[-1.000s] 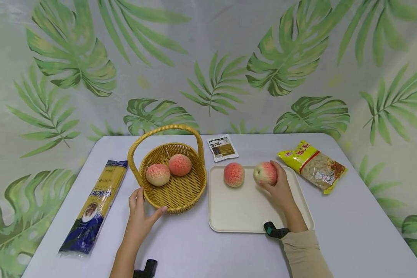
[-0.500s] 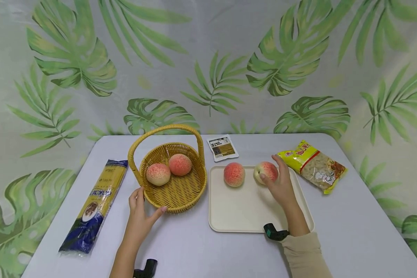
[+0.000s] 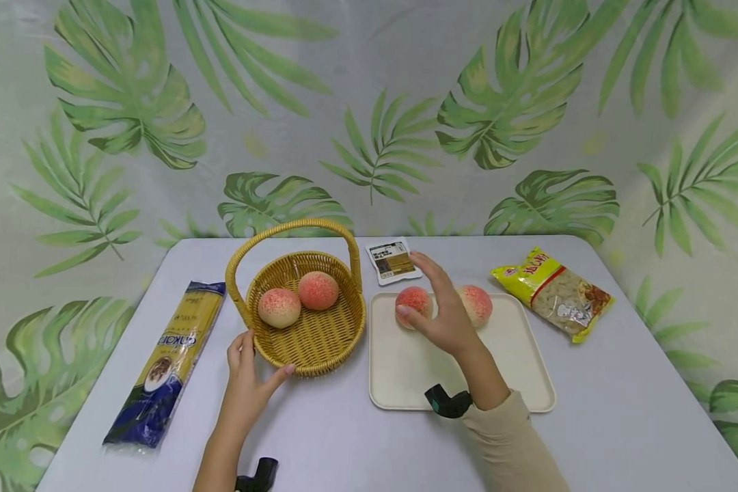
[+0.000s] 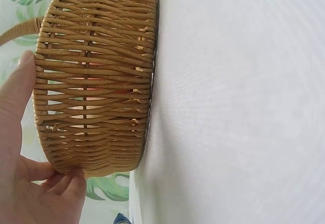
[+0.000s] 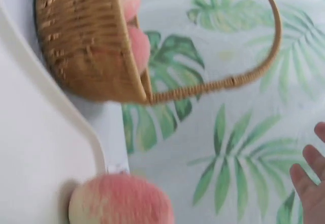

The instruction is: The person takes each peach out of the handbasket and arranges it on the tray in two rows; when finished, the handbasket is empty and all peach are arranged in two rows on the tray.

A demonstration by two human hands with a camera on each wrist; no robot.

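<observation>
My left hand (image 3: 246,383) holds the near left side of the wicker basket (image 3: 320,352), thumb and fingertips spread along its rim. In the left wrist view the fingertips are bent against the basket's woven wall (image 4: 96,97). Two pink peaches, a left one (image 3: 279,308) and a right one (image 3: 318,290), lie in the basket. My right hand (image 3: 445,318) is over the beige tray (image 3: 400,383), fingers spread and holding nothing. It partly covers the tray's left peach (image 3: 411,301) and right peach (image 3: 478,305). In the right wrist view, its fingertips (image 5: 304,178) are apart from a peach (image 5: 122,201).
A long blue and yellow pasta packet (image 3: 166,369) lies left of the basket. Behind the tray is a small white and brown sachet (image 3: 395,262). A yellow-ended food bag (image 3: 553,294) sits at the right. The basket's tall handle (image 3: 295,225) arches above it.
My right hand has let go of the tray's right peach and moved left, over the left one. That right peach stays on the tray. The left hand and basket have not visibly moved.
</observation>
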